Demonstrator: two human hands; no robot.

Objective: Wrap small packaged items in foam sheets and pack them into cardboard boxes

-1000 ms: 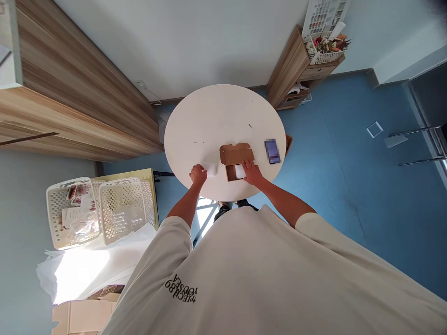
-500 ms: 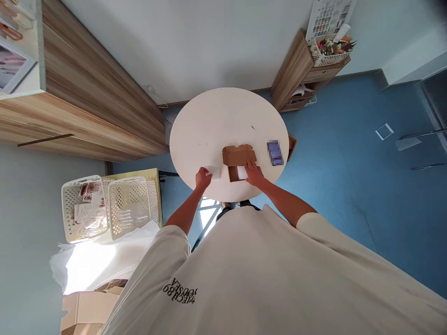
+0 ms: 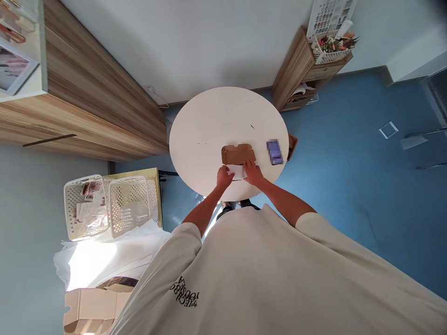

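Observation:
On the near side of the round white table (image 3: 209, 116) lies a small brown cardboard box (image 3: 239, 154), its lid flap folded back, away from me. My left hand (image 3: 224, 177) pinches a white rectangular piece (image 3: 236, 172) by its left end, at the box's tray. That piece covers most of the tray, so the inside is largely hidden. At the tray's right end rests my right hand (image 3: 253, 173), fingers stretched out over the white material there. Whether it presses on the piece or on the box edge I cannot tell.
A phone (image 3: 275, 152), blurred out, lies right of the box. White perforated baskets (image 3: 129, 204) stand at lower left, above paper sheets and a carton (image 3: 94, 304). Wooden cabinets (image 3: 104, 88) line the left wall; a small cabinet (image 3: 293, 70) stands behind the table at right.
My left hand has moved right with the white piece, from the bare table to the box's tray. My right hand has stayed at the tray's right end.

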